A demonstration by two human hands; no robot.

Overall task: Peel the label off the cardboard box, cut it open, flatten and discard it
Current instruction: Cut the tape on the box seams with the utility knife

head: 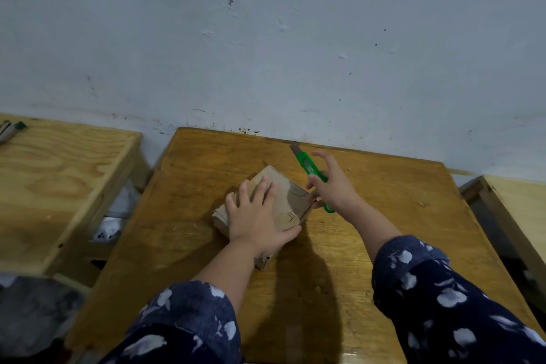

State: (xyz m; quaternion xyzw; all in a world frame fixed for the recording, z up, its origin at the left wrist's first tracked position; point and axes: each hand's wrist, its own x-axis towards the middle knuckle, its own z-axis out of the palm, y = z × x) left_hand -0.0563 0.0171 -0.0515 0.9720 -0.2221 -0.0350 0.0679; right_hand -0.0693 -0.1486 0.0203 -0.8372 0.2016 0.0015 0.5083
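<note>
A small brown cardboard box (288, 199) with dark handwriting on top sits in the middle of a wooden table (384, 216). My left hand (257, 216) lies flat on the box's top, fingers spread, pressing it down. My right hand (332, 183) hovers at the box's right edge and grips a green utility knife (310, 168). The knife's grey blade is extended and points up and away toward the wall, clear of the box. No label is visible on the faces I can see.
A second plywood table (59, 180) stands to the left with a marker-like object (11, 130) at its far corner. Another wooden surface (520, 210) sits at the right. A grey wall (266, 38) closes the back. White cloth (109, 227) lies in the left gap.
</note>
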